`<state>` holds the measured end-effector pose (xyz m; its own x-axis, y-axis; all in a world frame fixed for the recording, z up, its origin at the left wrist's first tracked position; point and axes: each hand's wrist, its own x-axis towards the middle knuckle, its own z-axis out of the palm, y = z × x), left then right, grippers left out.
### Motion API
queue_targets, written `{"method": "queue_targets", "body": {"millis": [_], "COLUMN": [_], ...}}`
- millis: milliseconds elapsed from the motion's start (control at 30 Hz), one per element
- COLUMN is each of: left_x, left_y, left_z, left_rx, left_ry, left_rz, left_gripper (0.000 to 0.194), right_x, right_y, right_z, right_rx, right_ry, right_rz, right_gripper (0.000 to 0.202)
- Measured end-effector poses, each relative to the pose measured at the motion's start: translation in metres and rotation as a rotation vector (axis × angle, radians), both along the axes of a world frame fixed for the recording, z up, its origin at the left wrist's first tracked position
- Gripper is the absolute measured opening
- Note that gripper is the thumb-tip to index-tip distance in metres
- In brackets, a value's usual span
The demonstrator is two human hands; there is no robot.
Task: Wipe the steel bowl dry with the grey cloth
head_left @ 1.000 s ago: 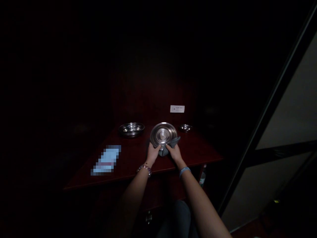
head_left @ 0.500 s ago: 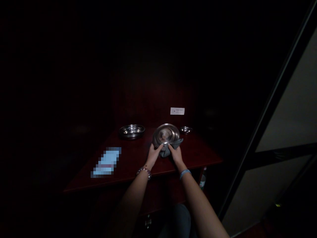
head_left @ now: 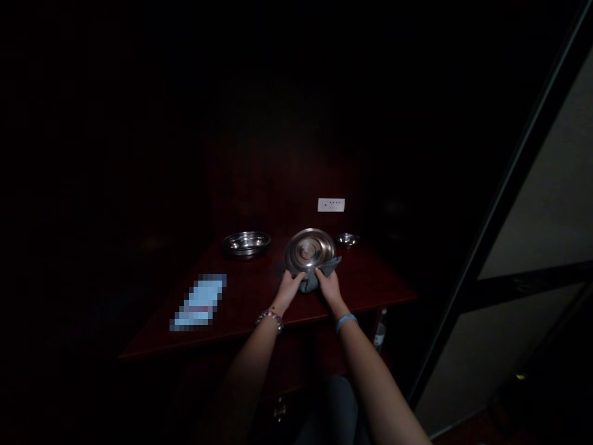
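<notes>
A round steel dish (head_left: 309,248) is tilted up above the dark red table (head_left: 250,293), its face toward me. My left hand (head_left: 290,288) grips its lower left rim, thumb on the front. On the lower right rim, my right hand (head_left: 328,287) is closed with a grey cloth (head_left: 311,283) between it and the dish. The cloth hangs below the rim and sticks out to the right. Both hands' other fingers are hidden behind the dish and cloth.
Stacked steel dishes (head_left: 245,243) stand at the back left, and a small steel bowl (head_left: 347,240) at the back right. A blurred light-blue item (head_left: 200,303) lies front left. A white socket (head_left: 331,204) is on the wall; a bottle (head_left: 380,332) stands below the table's right side.
The view has shifted very slightly. Both hands keep their hold on the dish and cloth, with almost no visible movement.
</notes>
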<state>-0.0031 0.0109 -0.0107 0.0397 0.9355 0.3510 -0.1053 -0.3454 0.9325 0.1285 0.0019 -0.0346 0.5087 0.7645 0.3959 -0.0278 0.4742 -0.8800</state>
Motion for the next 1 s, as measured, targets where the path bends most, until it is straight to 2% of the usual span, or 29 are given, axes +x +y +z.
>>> {"method": "queue_targets", "body": {"millis": [133,233,367,533,600,700,833,1000], "left_x": [-0.0011,-0.0013,-0.0007,0.0021,0.0033,0.0035,0.0018,0.0008], "left_y": [0.0044,0.0068,0.0065,0.0042,0.0042,0.0053,0.0068,0.0065], "left_z": [0.0002,0.0001,0.0006,0.0002,-0.0014,-0.0042,-0.0053,-0.0031], "left_rx": [-0.054,-0.062,-0.025,0.058,0.072,0.059,0.008,-0.007], "left_ry": [-0.016,-0.053,-0.089,-0.090,-0.090,-0.081,-0.055,-0.087], "left_rz": [0.080,0.098,0.056,-0.086,-0.103,-0.064,-0.019,0.017], "left_gripper": [0.024,0.027,0.034,0.036,0.040,0.041,0.031,0.034], "right_x": [-0.0006,-0.0004,0.0005,0.0021,0.0028,0.0035,0.0036,0.0034], "right_y": [-0.0037,-0.0055,-0.0048,-0.0042,-0.0046,-0.0045,-0.0018,0.0004], "right_z": [0.0029,0.0047,0.0045,0.0023,0.0016,0.0004,-0.0023,-0.0047], "right_rx": [0.007,0.014,0.006,-0.017,-0.031,-0.053,-0.050,-0.058], "right_ry": [0.000,0.015,0.027,0.043,0.031,0.016,0.003,-0.019], "right_rz": [-0.103,-0.112,-0.071,-0.126,-0.123,-0.116,-0.107,-0.096], "right_gripper": [0.032,0.032,0.031,0.030,0.031,0.030,0.032,0.033]}}
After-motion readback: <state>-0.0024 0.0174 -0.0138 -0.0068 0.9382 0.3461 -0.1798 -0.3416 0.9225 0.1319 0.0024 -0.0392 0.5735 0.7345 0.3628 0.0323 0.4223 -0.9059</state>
